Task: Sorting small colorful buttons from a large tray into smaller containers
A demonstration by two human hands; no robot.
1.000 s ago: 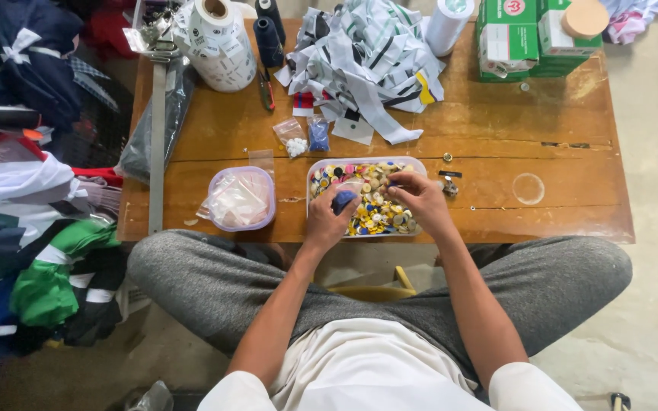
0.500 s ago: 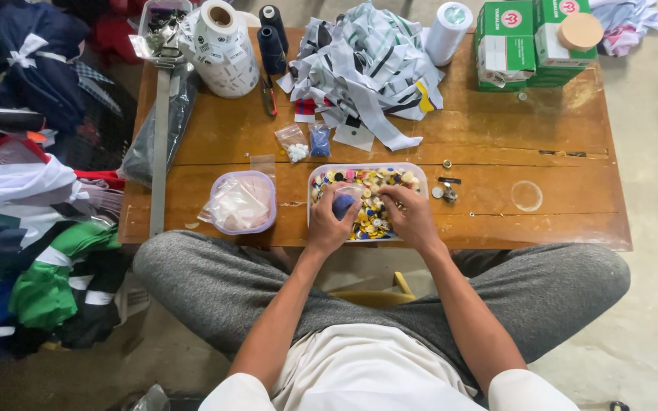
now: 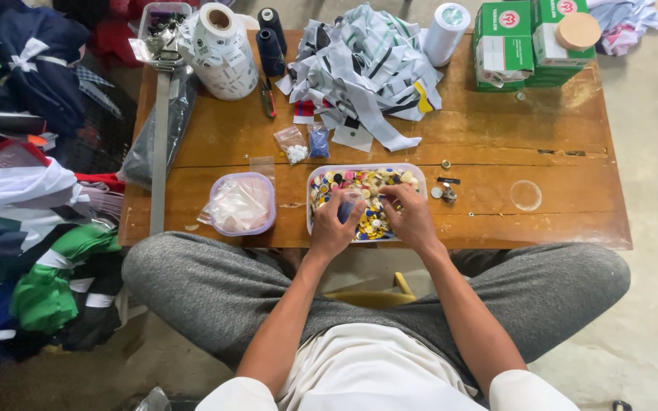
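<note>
Both hands work in the clear rectangular plastic tub of mixed coloured buttons [image 3: 321,176]; left hand [image 3: 334,226] pinches a small blue piece; right hand [image 3: 410,216] curls loosely, its grasp hidden; a round lilac-rimmed container of plastic bags [image 3: 242,204] sits left; a heap of grey-white fabric strips [image 3: 367,65] lies far.

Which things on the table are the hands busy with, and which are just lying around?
In use:
- left hand, holding a small blue thing
- right hand, picking among the buttons
- tray of coloured buttons

Just lying about:
- round tub of clear bags
- pile of striped fabric strips
- roll of labels
- green boxes
- dark thread spools
</note>
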